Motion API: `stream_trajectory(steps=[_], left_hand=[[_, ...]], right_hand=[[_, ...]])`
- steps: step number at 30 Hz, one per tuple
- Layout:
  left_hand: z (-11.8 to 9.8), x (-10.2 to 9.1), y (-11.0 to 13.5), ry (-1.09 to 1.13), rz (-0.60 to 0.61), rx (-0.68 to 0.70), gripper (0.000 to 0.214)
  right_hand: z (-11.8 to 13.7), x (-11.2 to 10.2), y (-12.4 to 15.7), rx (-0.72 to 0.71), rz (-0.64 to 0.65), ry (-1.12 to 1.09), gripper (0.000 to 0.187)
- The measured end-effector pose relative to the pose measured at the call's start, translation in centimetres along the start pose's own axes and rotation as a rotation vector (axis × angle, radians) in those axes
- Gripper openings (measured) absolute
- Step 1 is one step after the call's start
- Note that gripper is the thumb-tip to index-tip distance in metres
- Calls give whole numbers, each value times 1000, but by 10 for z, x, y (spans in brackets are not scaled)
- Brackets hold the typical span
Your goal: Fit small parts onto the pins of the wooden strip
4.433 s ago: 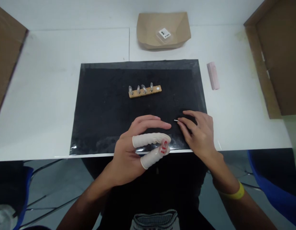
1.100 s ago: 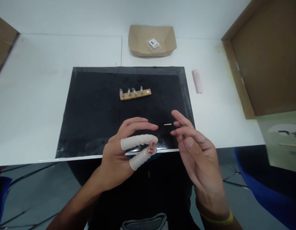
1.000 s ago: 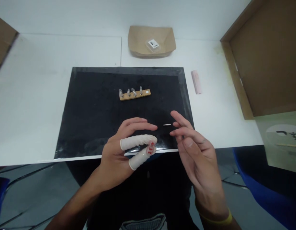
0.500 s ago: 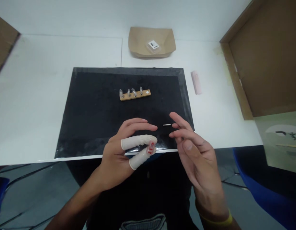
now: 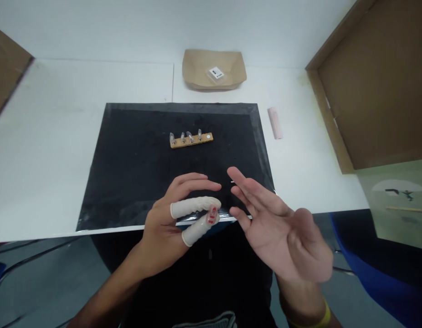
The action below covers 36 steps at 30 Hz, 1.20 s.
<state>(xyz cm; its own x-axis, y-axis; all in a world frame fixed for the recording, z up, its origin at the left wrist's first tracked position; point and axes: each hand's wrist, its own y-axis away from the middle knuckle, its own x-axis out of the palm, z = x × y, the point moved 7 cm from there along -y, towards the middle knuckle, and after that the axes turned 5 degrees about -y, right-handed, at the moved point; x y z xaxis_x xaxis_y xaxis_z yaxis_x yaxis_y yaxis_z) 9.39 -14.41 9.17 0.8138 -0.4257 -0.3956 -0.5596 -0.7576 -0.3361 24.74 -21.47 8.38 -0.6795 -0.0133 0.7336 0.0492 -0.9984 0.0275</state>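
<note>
My left hand [image 5: 165, 221] wears white finger cots [image 5: 193, 208] on thumb and index finger. Pinched between those two tips is a small clear false nail [image 5: 212, 213] with red markings. To its right, my right hand [image 5: 272, 214] is open, palm turned up and fingers stretched, holding nothing. A short, thin silvery rod [image 5: 232, 182] shows beside its fingertips, mostly hidden by them. Farther up the black mat [image 5: 129, 159] lies a tan strip [image 5: 193, 140] with several clear nail tips [image 5: 190, 136] standing on it and a white dot at its right end.
At the back of the white table [image 5: 139, 82] stands a brown paper tray [image 5: 197, 61] holding a small labelled clear case [image 5: 215, 73]. A pale pink bar-shaped object [image 5: 275, 123] lies right of the mat. Cardboard walls [image 5: 378, 91] rise at the right and far left.
My right hand has rolled palm up with its fingers extended, now covering most of the rod. My left hand keeps its pinch on the false nail. The view has shifted slightly.
</note>
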Motion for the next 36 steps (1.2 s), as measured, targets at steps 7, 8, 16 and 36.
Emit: stream_trajectory(steps=[7,8,16,36], left_hand=[[-1,-2,2,-15,13,2,21],[-1,-2,2,-19,16,2,21],[0,-2,6,-46,33,0,23],[2,-2,2,-154,-20,60,16]], right_hand=[[-4,3,2,4,25,-88,55],[-5,3,2,4,25,-99,55],[-6,4,3,-3,17,-124,50],[-1,-4,16,-133,-135,843,45]])
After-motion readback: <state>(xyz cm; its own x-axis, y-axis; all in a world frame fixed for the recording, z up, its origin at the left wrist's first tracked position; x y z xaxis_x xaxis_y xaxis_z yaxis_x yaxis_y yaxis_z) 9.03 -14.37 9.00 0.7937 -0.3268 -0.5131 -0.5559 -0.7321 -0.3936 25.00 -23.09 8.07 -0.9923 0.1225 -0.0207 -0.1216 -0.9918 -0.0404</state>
